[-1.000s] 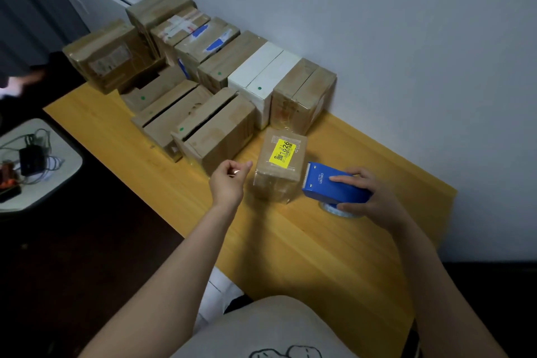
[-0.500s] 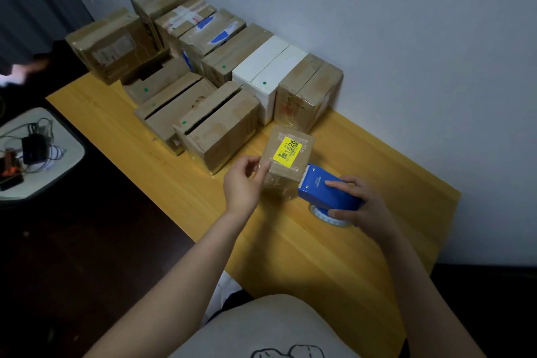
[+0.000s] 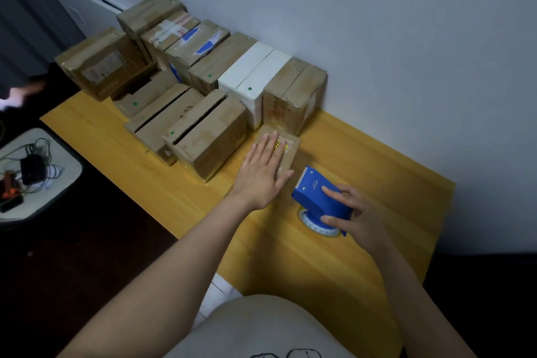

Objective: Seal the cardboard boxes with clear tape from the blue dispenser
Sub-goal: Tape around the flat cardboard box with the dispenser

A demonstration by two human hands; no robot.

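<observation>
Head view looks down on a yellow wooden table (image 3: 363, 171) where the left hand (image 3: 263, 174) lies flat, with fingers straight and close together, on top of a small brown cardboard box (image 3: 289, 154). A yellow label (image 3: 281, 145) on this box is mostly covered by the fingers. Just beside the left thumb, the right hand (image 3: 356, 212) grips the blue dispenser (image 3: 315, 193), with fingers curled over its top and the thumb on its near side. The dispenser is plain blue plastic with a toothed metal edge that points toward the small box; its small white lettering is too small to read. Under it, below the right fingers, one roll of clear tape (image 3: 315, 227) rests on the table. Beyond the left fingertips, more boxes stand in rows against the wall. Two of them are white boxes (image 3: 252, 75), each one with a small green dot. The others are brown, about ten, but the seams make an exact count uncertain. Two brown boxes just to the left of the left hand, the nearest box (image 3: 215, 139) and the one behind it (image 3: 162, 119), show a dark gap between their top flaps; what is inside them cannot be seen. Far to the left of the left arm, a pale side table (image 3: 62, 183) carries a black adapter with cables (image 3: 32, 167).
</observation>
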